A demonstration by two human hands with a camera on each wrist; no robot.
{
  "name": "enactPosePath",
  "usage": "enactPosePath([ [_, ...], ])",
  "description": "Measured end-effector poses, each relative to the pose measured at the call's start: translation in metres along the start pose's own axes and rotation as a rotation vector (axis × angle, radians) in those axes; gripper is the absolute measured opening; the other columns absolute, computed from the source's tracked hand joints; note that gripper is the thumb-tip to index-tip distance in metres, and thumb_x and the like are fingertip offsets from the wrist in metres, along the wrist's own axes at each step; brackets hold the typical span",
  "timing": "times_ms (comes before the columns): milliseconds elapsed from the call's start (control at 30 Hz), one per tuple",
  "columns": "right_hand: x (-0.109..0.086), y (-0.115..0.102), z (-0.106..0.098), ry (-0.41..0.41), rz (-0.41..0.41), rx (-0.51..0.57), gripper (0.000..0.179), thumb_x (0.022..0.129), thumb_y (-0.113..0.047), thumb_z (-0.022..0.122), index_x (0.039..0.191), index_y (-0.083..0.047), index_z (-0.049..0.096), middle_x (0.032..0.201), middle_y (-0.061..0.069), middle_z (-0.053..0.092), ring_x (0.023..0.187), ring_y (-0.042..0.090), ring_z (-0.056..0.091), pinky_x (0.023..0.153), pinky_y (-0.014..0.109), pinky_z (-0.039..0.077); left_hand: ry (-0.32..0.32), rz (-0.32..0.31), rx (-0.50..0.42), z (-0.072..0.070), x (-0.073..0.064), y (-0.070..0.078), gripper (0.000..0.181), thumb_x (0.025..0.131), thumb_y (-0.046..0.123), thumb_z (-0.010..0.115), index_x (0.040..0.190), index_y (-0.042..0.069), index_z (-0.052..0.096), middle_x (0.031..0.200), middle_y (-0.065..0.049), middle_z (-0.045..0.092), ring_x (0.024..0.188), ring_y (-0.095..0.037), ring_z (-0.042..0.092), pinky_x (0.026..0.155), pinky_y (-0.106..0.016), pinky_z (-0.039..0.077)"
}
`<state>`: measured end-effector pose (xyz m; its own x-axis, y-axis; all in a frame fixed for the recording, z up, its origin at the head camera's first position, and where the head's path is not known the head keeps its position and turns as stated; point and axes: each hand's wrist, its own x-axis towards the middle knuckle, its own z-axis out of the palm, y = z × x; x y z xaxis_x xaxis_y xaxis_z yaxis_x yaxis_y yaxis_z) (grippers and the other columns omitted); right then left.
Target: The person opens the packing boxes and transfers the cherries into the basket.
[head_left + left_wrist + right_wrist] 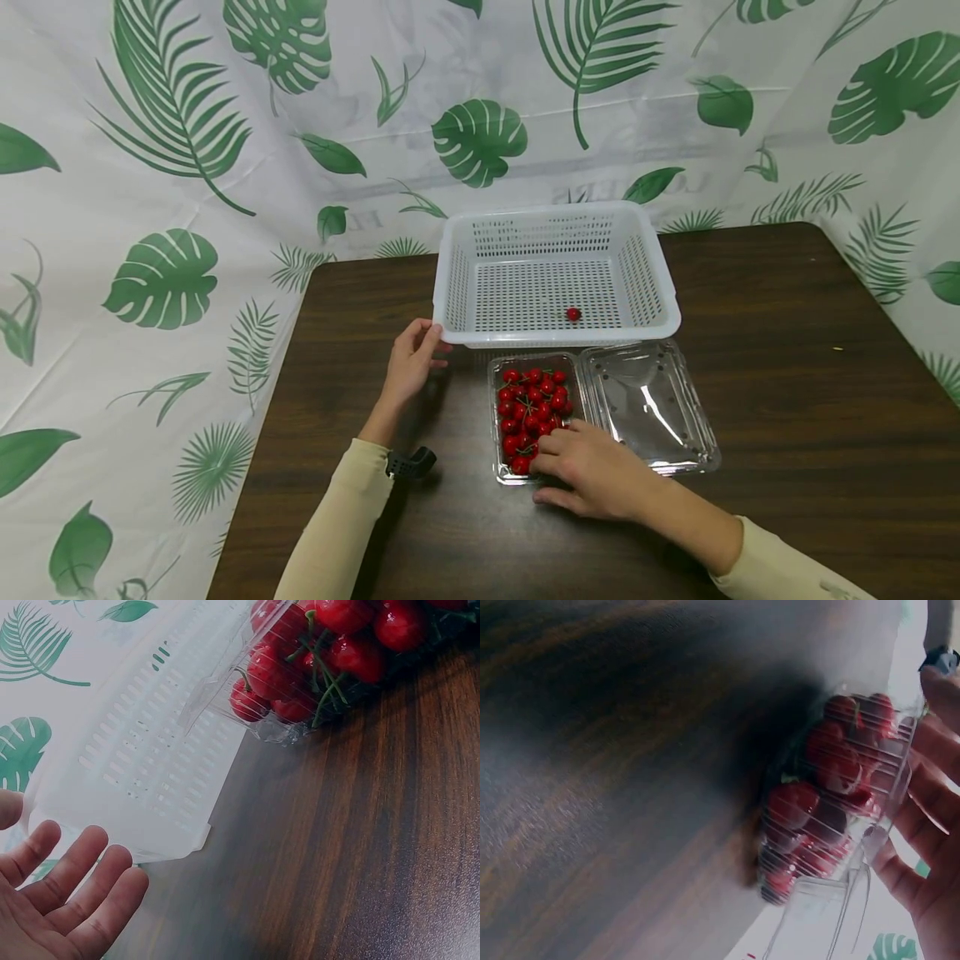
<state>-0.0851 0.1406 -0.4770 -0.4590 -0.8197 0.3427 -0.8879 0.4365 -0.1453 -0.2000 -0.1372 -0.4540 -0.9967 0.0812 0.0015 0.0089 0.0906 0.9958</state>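
A white slotted plastic basket (555, 337) stands at the back of the table with one cherry (573, 314) on its floor. My left hand (411, 360) holds the basket's front left corner, thumb at the rim and fingers lower, as the left wrist view also shows. In front of the basket is a clear plastic clamshell box (497, 433), its lid folded back to the right. Red cherries (528, 400) with green stems fill it. My right hand (592, 471) reaches over the box's near right corner into the cherries; its fingertips are hidden, so I cannot tell whether they pinch one.
The clear lid (645, 408) lies flat right of the box, close under the basket's front edge. A dark wood-grain table (787, 375) carries everything. Behind it hangs a white leaf-patterned cloth (375, 150). A black band (411, 463) circles the left wrist.
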Motion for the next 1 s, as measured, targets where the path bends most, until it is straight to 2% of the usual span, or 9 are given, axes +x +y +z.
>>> enactPosePath([
  [367, -0.001, 0.0, 0.005, 0.055, -0.014, -0.031, 0.013, 0.08, -0.029, 0.079, 0.085, -0.023, 0.069, 0.077, -0.013, 0.058, 0.074, 0.009, 0.058, 0.065, 0.031, 0.046, 0.0, -0.002, 0.002, 0.0, 0.0, 0.0, 0.027, 0.103, 0.011, 0.051, 0.114, -0.013, 0.053, 0.106, -0.039, 0.059, 0.099, -0.057, 0.058, 0.079, -0.065, 0.052],
  [667, 0.001, 0.002, -0.003, 0.074, -0.027, -0.026, 0.009, 0.082, -0.025, 0.078, 0.085, -0.023, 0.07, 0.076, -0.013, 0.058, 0.073, 0.009, 0.058, 0.066, 0.029, 0.047, -0.002, -0.007, -0.012, 0.0, 0.0, 0.001, 0.026, 0.103, 0.01, 0.052, 0.114, -0.013, 0.053, 0.106, -0.039, 0.058, 0.1, -0.058, 0.057, 0.08, -0.066, 0.052],
  [833, 0.005, 0.006, -0.013, 0.104, -0.013, 0.015, 0.01, 0.081, -0.021, 0.078, 0.088, -0.021, 0.071, 0.079, -0.013, 0.059, 0.073, 0.006, 0.056, 0.064, 0.024, 0.045, 0.004, -0.01, -0.003, 0.0, 0.0, 0.001, 0.026, 0.103, 0.011, 0.052, 0.114, -0.012, 0.054, 0.103, -0.034, 0.061, 0.099, -0.056, 0.058, 0.08, -0.064, 0.053],
  [1000, 0.009, 0.015, -0.03, 0.156, 0.017, 0.127, 0.008, 0.085, -0.018, 0.076, 0.092, -0.019, 0.072, 0.082, -0.013, 0.061, 0.072, 0.004, 0.056, 0.066, 0.024, 0.05, 0.008, -0.01, -0.002, 0.0, 0.0, 0.001, 0.025, 0.103, 0.01, 0.052, 0.113, -0.012, 0.054, 0.1, -0.029, 0.063, 0.099, -0.056, 0.058, 0.079, -0.064, 0.053],
])
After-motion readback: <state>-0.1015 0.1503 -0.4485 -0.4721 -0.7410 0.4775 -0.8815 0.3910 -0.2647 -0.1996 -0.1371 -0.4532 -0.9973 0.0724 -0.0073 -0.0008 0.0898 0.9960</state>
